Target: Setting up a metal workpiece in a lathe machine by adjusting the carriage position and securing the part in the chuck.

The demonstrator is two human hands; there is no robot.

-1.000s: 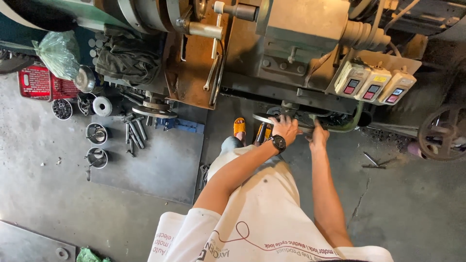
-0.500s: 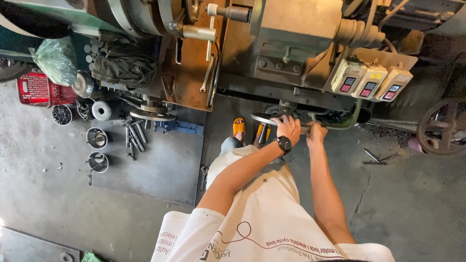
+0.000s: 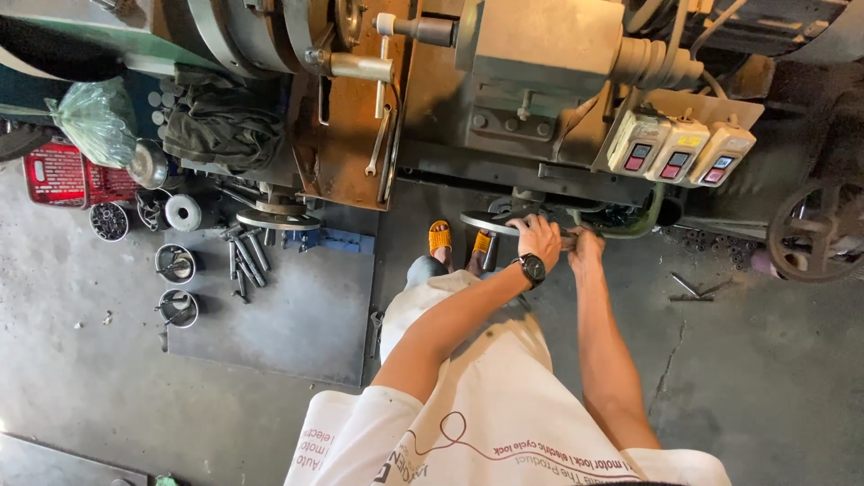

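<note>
Grey concrete floor (image 3: 765, 387) under the lathe (image 3: 540, 81); mid-frame I hold my left hand (image 3: 540, 238) and right hand (image 3: 587, 247) closed on the handwheel (image 3: 493, 221), turning unfinished, progress unclear

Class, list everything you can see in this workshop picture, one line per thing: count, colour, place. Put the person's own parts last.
lathe: one, grey and rusty brown, along the top
handwheel: one, dark metal, under both hands
switch boxes: three, cream with red buttons, upper right
plastic bag: one, green, upper left
crate: one, red, left edge
steel plate: one, grey, on the floor at left
sandals: two, orange, below the lathe
wristwatch: one, black, left wrist
left hand: one, on the handwheel
right hand: one, beside it, gripping
</note>
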